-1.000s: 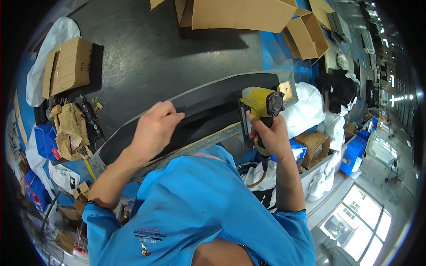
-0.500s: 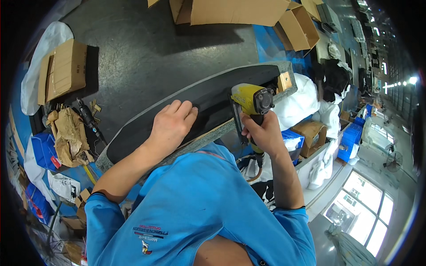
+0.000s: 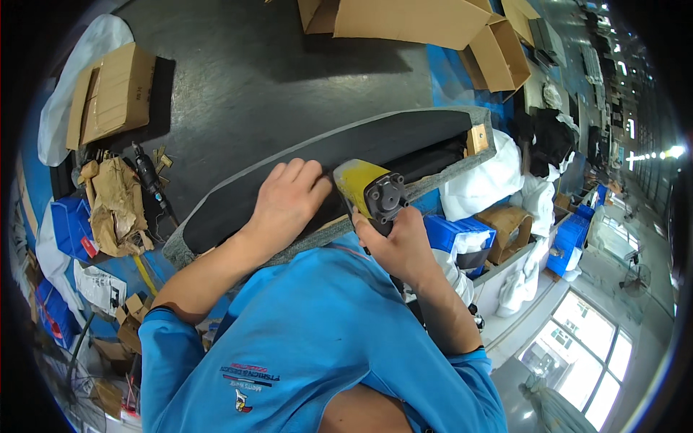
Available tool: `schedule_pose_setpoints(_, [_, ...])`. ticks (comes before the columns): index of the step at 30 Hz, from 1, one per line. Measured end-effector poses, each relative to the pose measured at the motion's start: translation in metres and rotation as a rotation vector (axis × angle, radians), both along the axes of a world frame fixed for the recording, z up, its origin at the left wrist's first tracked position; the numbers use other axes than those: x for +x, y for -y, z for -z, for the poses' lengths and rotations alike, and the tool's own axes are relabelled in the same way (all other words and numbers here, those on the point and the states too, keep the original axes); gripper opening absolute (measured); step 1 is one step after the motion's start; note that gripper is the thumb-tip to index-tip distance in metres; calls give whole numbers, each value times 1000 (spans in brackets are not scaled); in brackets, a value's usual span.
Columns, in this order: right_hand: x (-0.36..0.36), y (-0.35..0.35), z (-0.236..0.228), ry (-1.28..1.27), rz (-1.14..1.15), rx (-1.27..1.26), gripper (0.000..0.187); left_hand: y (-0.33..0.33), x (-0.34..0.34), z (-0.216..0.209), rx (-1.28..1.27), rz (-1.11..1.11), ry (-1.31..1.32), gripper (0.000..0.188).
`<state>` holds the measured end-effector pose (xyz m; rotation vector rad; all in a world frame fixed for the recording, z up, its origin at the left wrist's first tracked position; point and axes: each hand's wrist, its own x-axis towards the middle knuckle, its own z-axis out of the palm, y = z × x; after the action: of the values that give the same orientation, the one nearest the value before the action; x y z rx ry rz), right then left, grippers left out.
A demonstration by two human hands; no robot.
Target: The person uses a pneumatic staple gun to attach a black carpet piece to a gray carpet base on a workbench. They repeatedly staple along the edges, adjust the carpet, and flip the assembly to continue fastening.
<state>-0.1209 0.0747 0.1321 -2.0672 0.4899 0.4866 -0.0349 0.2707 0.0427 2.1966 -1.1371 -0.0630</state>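
A long curved panel edged in grey fabric (image 3: 456, 170) lies in front of me, its inner side covered with black cloth (image 3: 390, 137). A pale wooden block (image 3: 477, 139) shows at its right end, beside a dark gap in the cloth. My left hand (image 3: 290, 206), fingers curled together, grips the black cloth near the panel's close edge. Wrapped around a yellow and black staple gun (image 3: 361, 184) is my right hand (image 3: 401, 249). The gun's head sits just right of my left hand, over the panel's near edge; its nose is hidden.
A cardboard box (image 3: 115, 94), a black power drill (image 3: 149, 175) and crumpled brown paper (image 3: 119, 209) lie at the left. Open cartons (image 3: 411, 22) stand at the far side. To the right are white bags (image 3: 484, 177) and a blue bin (image 3: 449, 232).
My right hand has brought the staple gun left and nearer to me, close beside my left hand. The left hand stays on the cloth; the whole view has shifted slightly.
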Motion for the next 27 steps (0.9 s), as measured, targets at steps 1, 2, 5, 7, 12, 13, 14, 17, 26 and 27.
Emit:
schedule_pose_setpoints(1, [-1,1,0,-19,69,55,22,-7,-2,-2,8,-67,-29,34])
schedule_pose_setpoints(2, [-2,3,0,-38,135,111,22,-17,-5,-5,16,-135,-57,38])
schedule_pose_setpoints(5, [-2,14,-1,-2,303,231,20,-55,-4,-9,55,-153,-139,48])
schedule_pose_setpoints(7, [-1,19,-1,-31,305,212,20,-75,-9,-6,-6,-156,-143,45])
schedule_pose_setpoints(12, [1,21,-2,-69,167,245,22,-70,-14,-18,19,-242,-142,39])
schedule_pose_setpoints(13, [0,21,-1,-72,141,259,22,-69,-12,-19,21,-245,-154,38])
schedule_pose_setpoints(14, [-2,23,0,-106,75,217,27,-68,-13,-19,25,-265,-147,36])
schedule_pose_setpoints(17, [-7,16,6,-58,97,208,26,-75,-19,-17,42,-266,-120,31])
schedule_pose_setpoints(26, [0,11,3,-38,210,159,32,-71,-9,-9,-123,-190,-132,18])
schedule_pose_setpoints(27, [0,11,1,-28,213,136,32,-71,-7,-6,-157,-166,-148,17])
